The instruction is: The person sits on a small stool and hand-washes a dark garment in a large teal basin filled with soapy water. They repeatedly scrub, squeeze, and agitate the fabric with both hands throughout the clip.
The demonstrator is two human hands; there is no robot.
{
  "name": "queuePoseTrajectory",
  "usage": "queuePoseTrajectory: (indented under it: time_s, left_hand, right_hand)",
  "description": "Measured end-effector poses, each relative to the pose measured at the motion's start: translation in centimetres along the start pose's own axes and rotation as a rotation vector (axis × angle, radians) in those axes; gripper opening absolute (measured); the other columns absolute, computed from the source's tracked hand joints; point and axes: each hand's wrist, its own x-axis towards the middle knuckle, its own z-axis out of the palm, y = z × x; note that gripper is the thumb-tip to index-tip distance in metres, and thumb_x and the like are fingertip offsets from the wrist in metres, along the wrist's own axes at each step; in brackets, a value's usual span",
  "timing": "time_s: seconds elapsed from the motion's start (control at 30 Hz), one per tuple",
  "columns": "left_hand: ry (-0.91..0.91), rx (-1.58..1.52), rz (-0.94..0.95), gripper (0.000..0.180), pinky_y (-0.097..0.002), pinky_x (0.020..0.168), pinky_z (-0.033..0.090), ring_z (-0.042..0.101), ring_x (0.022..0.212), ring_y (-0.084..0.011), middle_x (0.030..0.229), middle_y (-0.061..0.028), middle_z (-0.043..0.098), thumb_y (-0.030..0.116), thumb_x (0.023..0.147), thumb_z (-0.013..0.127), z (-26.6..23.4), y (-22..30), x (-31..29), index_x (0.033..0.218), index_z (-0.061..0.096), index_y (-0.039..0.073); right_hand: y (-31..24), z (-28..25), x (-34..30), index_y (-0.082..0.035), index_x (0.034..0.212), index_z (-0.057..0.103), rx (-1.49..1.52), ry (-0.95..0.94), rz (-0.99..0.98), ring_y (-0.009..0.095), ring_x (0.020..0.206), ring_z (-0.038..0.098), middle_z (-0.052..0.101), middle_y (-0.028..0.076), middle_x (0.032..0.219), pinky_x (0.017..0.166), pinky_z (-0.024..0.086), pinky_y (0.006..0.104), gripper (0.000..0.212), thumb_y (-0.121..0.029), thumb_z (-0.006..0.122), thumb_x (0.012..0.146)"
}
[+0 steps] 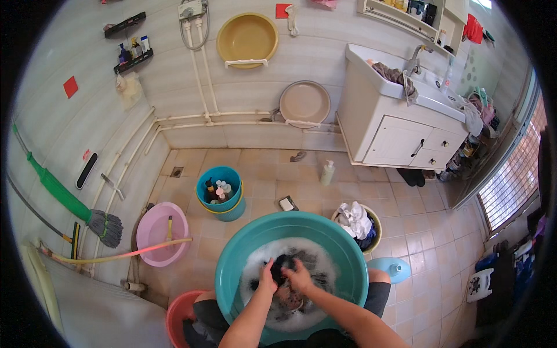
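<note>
Head: blue bucket [231, 215] near teal tub [351, 255]

Left hand [267, 281] and right hand [299, 278]: bare. Forearms [250, 321]: bare, narrowing toward the wrists. Legwear [378, 297]: dark grey, apparently plain, seen on both legs; hem stops short of the right knee [380, 277], left uncovered. Black garment [331, 340]: sliver at lower edge; cut unclear.
</note>
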Motion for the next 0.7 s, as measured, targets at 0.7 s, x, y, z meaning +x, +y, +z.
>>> queuePoseTrajectory:
  time_s: [0.7]
  left_hand:
    - [0.345, 0.331, 0.208, 0.036, -0.0440, 0.087, 0.035, 0.041, 0.110, -0.0291, 0.118, -0.0163, 0.043, 0.012, 0.078, 0.060, -3.5, -0.7, 1.6, 0.110, 0.045, 0.004]
  right_hand:
    - [1.7, -3.2, 1.8, -0.001, 0.113, 0.045, -0.717, -0.116, 0.075, 0.033, 0.096, 0.052, 0.051, 0.019, 0.110, 0.082, 0.040, 0.0404, 0.048, -0.030, 0.058, 0.077]
